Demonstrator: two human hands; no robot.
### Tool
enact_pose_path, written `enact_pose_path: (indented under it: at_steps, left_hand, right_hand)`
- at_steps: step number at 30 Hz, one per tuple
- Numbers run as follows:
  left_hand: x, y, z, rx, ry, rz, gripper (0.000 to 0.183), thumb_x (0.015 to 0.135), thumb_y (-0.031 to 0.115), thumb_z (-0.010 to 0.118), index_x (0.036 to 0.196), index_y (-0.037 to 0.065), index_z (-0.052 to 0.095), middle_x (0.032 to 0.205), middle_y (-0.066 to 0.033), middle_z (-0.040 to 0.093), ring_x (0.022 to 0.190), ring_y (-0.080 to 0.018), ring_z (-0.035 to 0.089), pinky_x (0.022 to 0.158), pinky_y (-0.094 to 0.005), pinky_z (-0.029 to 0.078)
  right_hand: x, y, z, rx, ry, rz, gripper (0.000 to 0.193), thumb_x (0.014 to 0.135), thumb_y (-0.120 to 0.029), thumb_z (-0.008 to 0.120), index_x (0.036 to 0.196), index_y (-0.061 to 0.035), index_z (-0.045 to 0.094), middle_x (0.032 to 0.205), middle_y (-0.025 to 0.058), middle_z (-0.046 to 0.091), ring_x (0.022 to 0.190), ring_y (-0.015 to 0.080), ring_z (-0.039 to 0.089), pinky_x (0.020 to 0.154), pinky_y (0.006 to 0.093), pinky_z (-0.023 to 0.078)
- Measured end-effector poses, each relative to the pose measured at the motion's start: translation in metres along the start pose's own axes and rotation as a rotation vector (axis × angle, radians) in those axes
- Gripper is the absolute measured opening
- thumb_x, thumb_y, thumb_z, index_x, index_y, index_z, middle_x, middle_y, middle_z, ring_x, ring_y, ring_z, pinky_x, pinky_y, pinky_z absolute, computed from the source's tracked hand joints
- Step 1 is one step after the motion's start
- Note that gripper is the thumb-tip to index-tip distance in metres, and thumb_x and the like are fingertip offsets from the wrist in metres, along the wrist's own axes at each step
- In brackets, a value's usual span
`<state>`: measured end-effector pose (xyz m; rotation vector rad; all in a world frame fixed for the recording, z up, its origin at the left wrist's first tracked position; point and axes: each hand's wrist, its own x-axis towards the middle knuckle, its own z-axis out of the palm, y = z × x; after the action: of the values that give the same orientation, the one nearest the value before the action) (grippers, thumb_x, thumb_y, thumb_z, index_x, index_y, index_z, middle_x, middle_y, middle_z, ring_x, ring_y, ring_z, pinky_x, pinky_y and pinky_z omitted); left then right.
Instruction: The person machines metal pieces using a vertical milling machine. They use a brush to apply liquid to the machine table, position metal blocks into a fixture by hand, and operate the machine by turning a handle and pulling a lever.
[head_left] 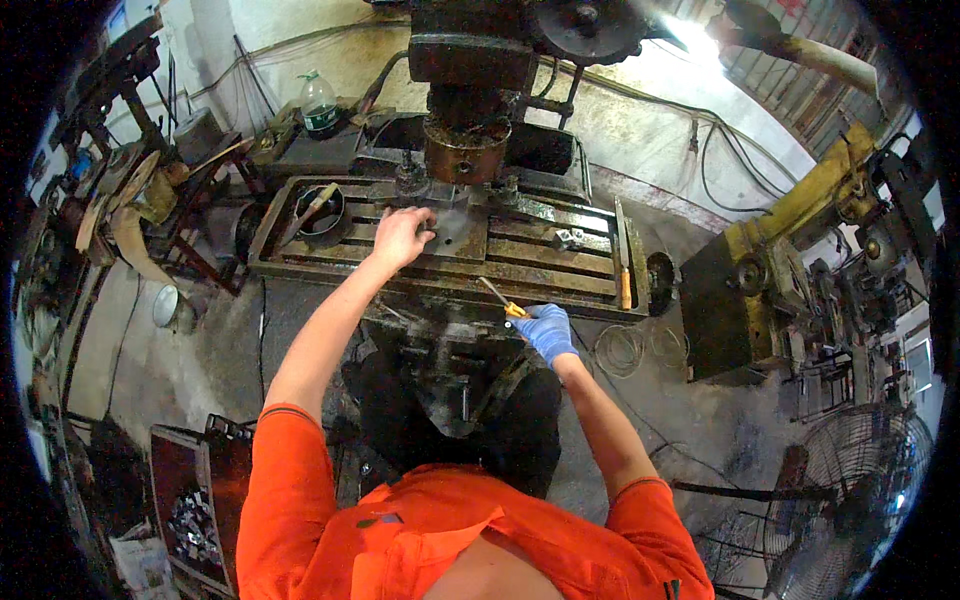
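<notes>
My bare left hand (402, 237) is over the slotted machine table (375, 272), just below the spindle head (466, 150). Its fingers are curled in beside a flat grey plate (452, 232) with a small dark hole. Whatever those fingers may hold is hidden. In a blue glove, my right hand (546, 332) is closed around a yellow-handled tool (514, 310) in front of the table's near edge. The tool's slim metal shaft points up and left toward the table; its exact kind is unclear.
On the table's left sits a dark bowl (320, 215) with a brush (321, 200) across it. Small metal blocks (568, 238) and an orange-handled file (626, 285) lie on the right. A fan (850, 480) stands lower right; a bin of metal parts (195, 525) is lower left.
</notes>
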<state>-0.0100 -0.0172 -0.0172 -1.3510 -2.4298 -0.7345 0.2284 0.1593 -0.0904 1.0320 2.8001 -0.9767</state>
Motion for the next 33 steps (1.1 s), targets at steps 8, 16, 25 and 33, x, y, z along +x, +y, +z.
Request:
enact_pose_path:
  at_steps: [8, 16, 25, 33]
  left_hand:
    - [0.018, 0.014, 0.009, 0.060, -0.029, -0.019, 0.020, 0.071, 0.020, 0.062, 0.089, 0.012, 0.060, 0.082, -0.0083, 0.062, 0.080, -0.0280, 0.059, 0.075, -0.0414, 0.040]
    - [0.047, 0.020, 0.041, -0.018, 0.077, -0.037, 0.021, 0.072, 0.021, 0.062, 0.090, 0.011, 0.062, 0.084, -0.0096, 0.062, 0.078, -0.0290, 0.059, 0.070, -0.0398, 0.046]
    - [0.051, 0.022, 0.036, 0.021, 0.043, -0.225, 0.026, 0.071, 0.024, 0.065, 0.090, 0.006, 0.059, 0.080, -0.0152, 0.062, 0.074, -0.0320, 0.061, 0.063, -0.0415, 0.048]
    - [0.058, -0.003, 0.048, -0.091, -0.024, -0.349, 0.036, 0.068, 0.027, 0.068, 0.094, 0.005, 0.059, 0.083, -0.0174, 0.062, 0.081, -0.0329, 0.060, 0.069, -0.0425, 0.048]
  right_hand:
    - [-0.039, 0.012, -0.024, -0.017, 0.013, -0.070, 0.047, 0.069, -0.053, 0.059, 0.088, -0.0110, 0.067, 0.084, 0.0137, 0.064, 0.080, 0.0309, 0.061, 0.073, 0.0356, 0.047]
    - [-0.092, 0.020, -0.067, 0.377, 0.062, -0.025, 0.035, 0.071, -0.025, 0.071, 0.091, 0.0030, 0.064, 0.083, 0.0134, 0.066, 0.076, 0.0165, 0.062, 0.069, 0.0283, 0.048]
    - [-0.099, -0.016, -0.159, 0.325, 0.300, -0.163, 0.030, 0.073, -0.022, 0.069, 0.092, 0.0010, 0.065, 0.079, 0.0105, 0.066, 0.070, 0.0124, 0.060, 0.065, 0.0268, 0.048]
    - [-0.087, -0.132, -0.375, 0.536, 0.895, -0.974, 0.040, 0.082, -0.019, 0.054, 0.114, 0.0035, 0.050, 0.114, 0.0131, 0.054, 0.105, 0.0252, 0.052, 0.093, 0.0360, 0.039]
